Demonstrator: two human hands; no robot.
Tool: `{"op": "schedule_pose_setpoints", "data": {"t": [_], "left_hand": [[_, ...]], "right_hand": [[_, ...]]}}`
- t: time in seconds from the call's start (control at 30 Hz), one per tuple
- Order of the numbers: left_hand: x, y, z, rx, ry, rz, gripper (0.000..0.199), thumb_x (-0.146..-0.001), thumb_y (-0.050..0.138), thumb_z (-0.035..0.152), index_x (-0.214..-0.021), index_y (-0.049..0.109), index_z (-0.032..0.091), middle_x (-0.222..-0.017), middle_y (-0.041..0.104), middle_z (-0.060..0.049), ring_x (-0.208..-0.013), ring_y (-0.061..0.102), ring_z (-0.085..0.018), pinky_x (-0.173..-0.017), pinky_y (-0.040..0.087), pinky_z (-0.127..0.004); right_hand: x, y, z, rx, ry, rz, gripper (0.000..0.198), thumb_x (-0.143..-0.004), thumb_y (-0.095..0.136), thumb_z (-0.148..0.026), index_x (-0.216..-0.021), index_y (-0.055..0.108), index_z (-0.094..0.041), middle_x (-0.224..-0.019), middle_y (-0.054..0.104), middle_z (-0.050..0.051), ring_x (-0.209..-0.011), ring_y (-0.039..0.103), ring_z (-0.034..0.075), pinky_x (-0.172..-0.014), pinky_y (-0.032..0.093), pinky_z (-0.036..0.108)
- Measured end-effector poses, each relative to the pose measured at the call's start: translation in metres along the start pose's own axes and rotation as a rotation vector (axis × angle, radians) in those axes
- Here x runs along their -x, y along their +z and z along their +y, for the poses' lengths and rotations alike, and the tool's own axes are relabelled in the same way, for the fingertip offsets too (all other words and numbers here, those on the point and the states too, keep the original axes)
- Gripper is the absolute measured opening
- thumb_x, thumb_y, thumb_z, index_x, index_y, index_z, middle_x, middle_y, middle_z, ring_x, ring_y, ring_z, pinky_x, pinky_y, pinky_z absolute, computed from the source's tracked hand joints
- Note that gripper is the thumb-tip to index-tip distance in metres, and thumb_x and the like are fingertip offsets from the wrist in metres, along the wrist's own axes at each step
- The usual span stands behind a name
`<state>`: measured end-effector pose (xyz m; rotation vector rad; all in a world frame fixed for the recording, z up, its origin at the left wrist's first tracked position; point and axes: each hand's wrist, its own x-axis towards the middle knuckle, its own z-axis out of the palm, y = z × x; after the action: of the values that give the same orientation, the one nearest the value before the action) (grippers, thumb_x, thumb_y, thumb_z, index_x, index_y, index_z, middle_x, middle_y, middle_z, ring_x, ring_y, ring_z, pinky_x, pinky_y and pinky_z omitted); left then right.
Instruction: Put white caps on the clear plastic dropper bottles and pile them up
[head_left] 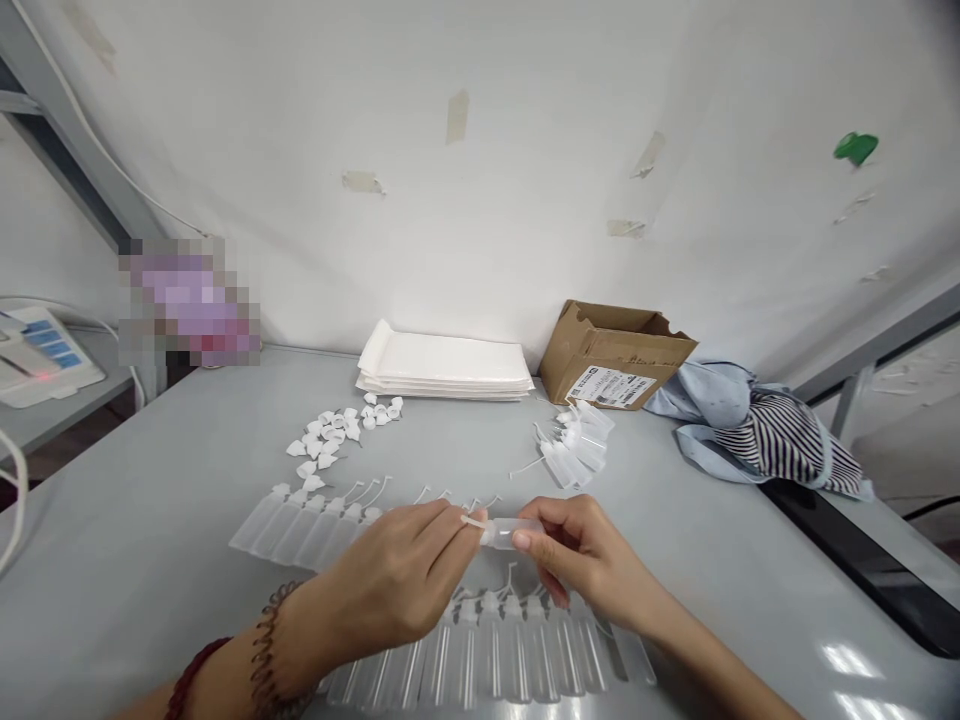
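A small translucent plastic bottle (507, 533) lies sideways between my hands above the table. My right hand (589, 550) grips its body, thumb on the near side. At the white neck end, the fingers of my left hand (401, 570) are pinched together; a thin strap or tip pokes out there, and my fingers partly hide the cap. Below my hands, a row of similar bottles (517, 655) lies side by side with white tops pointing away from me. Another row of bottles (311, 530), partly behind my left hand, extends to the left.
Loose white caps (330, 430) are scattered at the back left. More bottles (577, 445) lie piled before an open cardboard box (615, 355). White padded envelopes (450, 360) are stacked against the wall. Cloth (780, 430) and a long black object (862, 565) lie on the right.
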<state>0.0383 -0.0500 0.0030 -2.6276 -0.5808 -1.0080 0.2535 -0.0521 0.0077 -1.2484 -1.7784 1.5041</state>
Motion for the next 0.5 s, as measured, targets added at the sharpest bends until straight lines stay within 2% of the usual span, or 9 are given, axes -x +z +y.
{"op": "schedule_pose_setpoints", "data": {"t": [0.13,0.23,0.3,0.37,0.43,0.5], "left_hand": [[0.001,0.000,-0.001,0.012,0.006,0.032,0.020,-0.084,0.048,-0.002,-0.103,0.055,0.004,-0.070,0.062,-0.007,-0.064,0.058,-0.017,-0.052,0.051,-0.029],[0.002,0.000,-0.007,0.065,-0.081,0.011,0.024,-0.085,0.048,-0.002,-0.106,0.054,0.007,-0.088,0.064,-0.010,-0.081,0.061,-0.018,-0.065,0.054,-0.029],[0.003,-0.001,-0.017,0.047,-0.179,-0.024,0.023,-0.087,0.047,0.002,-0.108,0.053,0.009,-0.097,0.064,-0.011,-0.092,0.060,-0.019,-0.075,0.054,-0.029],[0.007,-0.003,-0.031,-0.023,-0.325,-0.075,0.023,-0.091,0.046,0.009,-0.112,0.052,0.010,-0.104,0.062,-0.012,-0.098,0.058,-0.020,-0.083,0.052,-0.033],[0.014,-0.006,-0.050,-0.098,-0.495,-0.181,0.022,-0.092,0.042,0.013,-0.109,0.056,0.011,-0.105,0.060,-0.012,-0.097,0.056,-0.023,-0.084,0.050,-0.037],[0.021,-0.010,-0.068,-0.157,-0.623,-0.296,0.024,-0.091,0.040,0.015,-0.105,0.059,0.010,-0.102,0.061,-0.013,-0.098,0.055,-0.027,-0.085,0.048,-0.041]], "right_hand": [[0.001,-0.002,0.000,-0.108,0.046,-0.081,0.038,-0.084,0.057,-0.050,-0.069,0.057,-0.014,-0.040,0.046,-0.006,-0.033,0.042,0.006,-0.040,0.030,0.019],[0.001,-0.007,-0.003,-0.109,0.044,-0.071,0.037,-0.082,0.058,-0.050,-0.069,0.057,-0.015,-0.044,0.049,-0.005,-0.033,0.044,0.007,-0.039,0.032,0.019],[0.000,-0.014,-0.006,-0.011,0.016,0.025,0.038,-0.083,0.055,-0.050,-0.066,0.056,-0.015,-0.046,0.050,-0.004,-0.036,0.045,0.008,-0.041,0.034,0.020],[-0.001,-0.024,-0.006,0.163,-0.039,0.205,0.042,-0.086,0.052,-0.049,-0.060,0.053,-0.016,-0.044,0.050,-0.004,-0.039,0.046,0.009,-0.045,0.036,0.021],[-0.003,-0.035,-0.004,0.339,-0.083,0.392,0.044,-0.088,0.049,-0.049,-0.057,0.052,-0.017,-0.043,0.048,-0.004,-0.040,0.046,0.009,-0.047,0.036,0.021],[-0.006,-0.045,0.000,0.466,-0.079,0.503,0.045,-0.089,0.046,-0.050,-0.058,0.053,-0.018,-0.040,0.048,-0.004,-0.038,0.045,0.010,-0.046,0.035,0.022]]}}
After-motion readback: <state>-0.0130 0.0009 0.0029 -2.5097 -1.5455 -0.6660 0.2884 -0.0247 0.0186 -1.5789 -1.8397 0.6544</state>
